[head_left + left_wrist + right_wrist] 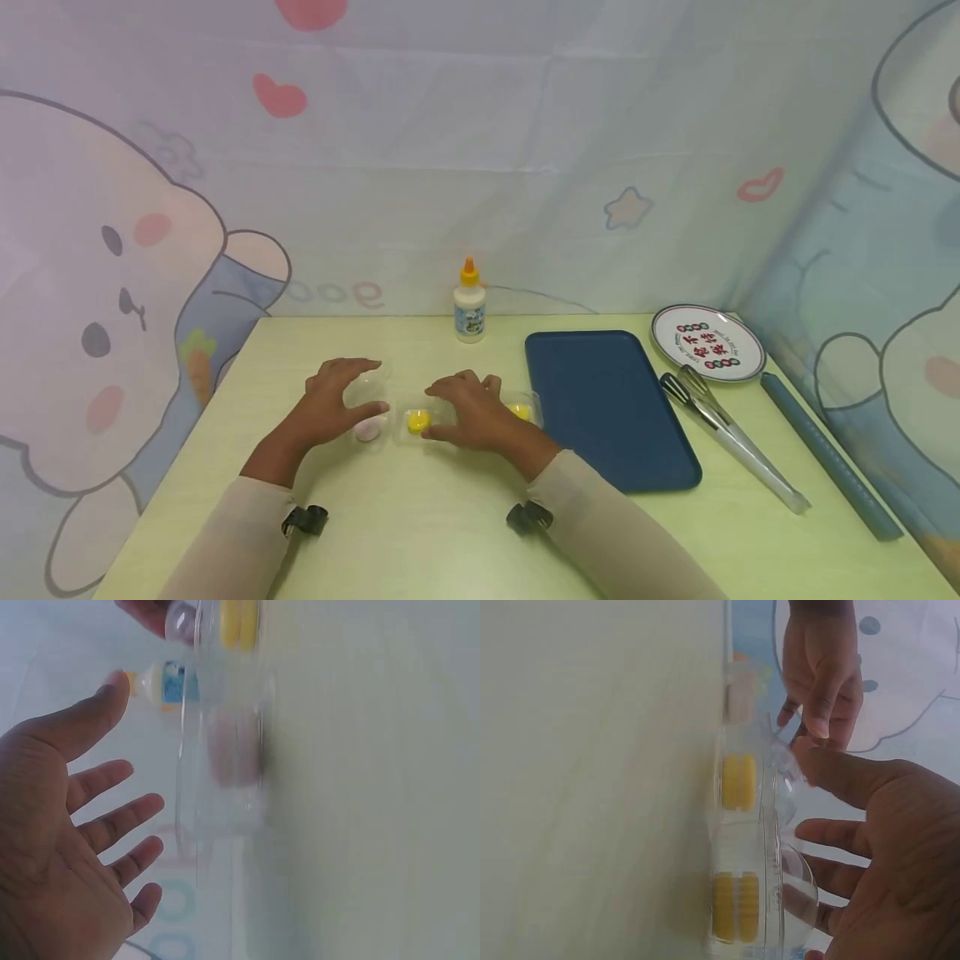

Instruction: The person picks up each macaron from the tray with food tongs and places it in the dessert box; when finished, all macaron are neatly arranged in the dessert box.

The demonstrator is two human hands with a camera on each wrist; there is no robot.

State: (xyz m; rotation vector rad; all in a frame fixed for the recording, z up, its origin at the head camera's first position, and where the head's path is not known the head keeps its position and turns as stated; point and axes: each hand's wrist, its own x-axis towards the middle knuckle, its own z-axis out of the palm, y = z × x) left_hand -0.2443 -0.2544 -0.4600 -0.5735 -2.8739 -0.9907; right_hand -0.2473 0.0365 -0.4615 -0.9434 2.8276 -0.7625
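Observation:
My left hand (330,406), fingers spread and lightly bent, hovers at the left end of a row of clear plastic boxes (225,814) holding macarons. A pink macaron (367,428) sits by its thumb. Above the boxes with two yellow macarons (739,784) is my right hand (472,412), fingers loosely curved. In the right wrist view its fingers (840,874) are beside a clear domed lid (799,881); whether they touch it I cannot tell. Neither hand holds anything. In the head view the right hand covers the middle of the row.
A glue bottle (470,312) stands at the back. Right of the boxes lies a dark blue tray (607,408). Farther right are a printed plate (708,321), metal tongs (742,450) and a long grey-blue bar (828,454). A patterned cloth (480,167) hangs behind the table.

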